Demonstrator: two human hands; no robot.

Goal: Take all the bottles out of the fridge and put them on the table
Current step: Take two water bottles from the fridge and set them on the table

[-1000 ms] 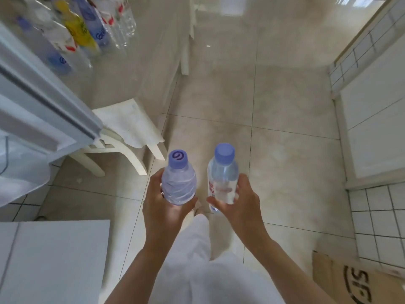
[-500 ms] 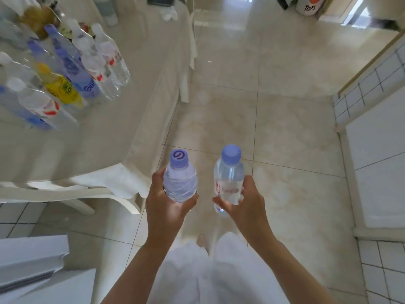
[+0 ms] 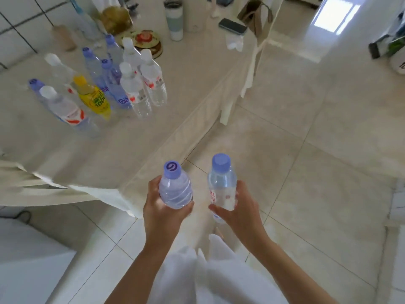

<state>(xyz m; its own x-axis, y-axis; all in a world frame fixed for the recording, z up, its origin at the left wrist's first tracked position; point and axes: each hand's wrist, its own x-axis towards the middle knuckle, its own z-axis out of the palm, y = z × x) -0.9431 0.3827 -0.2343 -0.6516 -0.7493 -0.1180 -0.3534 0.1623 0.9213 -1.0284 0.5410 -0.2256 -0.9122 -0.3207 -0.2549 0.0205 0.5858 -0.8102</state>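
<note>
My left hand (image 3: 162, 212) grips a short clear water bottle (image 3: 175, 189) with a purple cap bearing a swirl mark. My right hand (image 3: 237, 208) holds a taller clear bottle (image 3: 221, 185) with a plain purple cap and a red-printed label. Both bottles are upright, held over the floor just off the table's near corner. The table (image 3: 186, 88), under a cream cloth, fills the upper left. On it stand several bottles in a cluster (image 3: 133, 84), among them a yellow-labelled bottle (image 3: 94, 97) and a white-capped bottle (image 3: 63, 108).
Farther back on the table are a tumbler (image 3: 174, 19), a phone (image 3: 232, 26), a crumpled tissue (image 3: 234, 43) and a round tin (image 3: 148, 41). A white appliance surface (image 3: 28, 262) sits at lower left. Beige floor tiles (image 3: 317, 150) spread to the right.
The view has swung left and up, so the table and its bottles fill more of the frame and the fridge door has left it. Both hands still hold their bottles in front of me.
</note>
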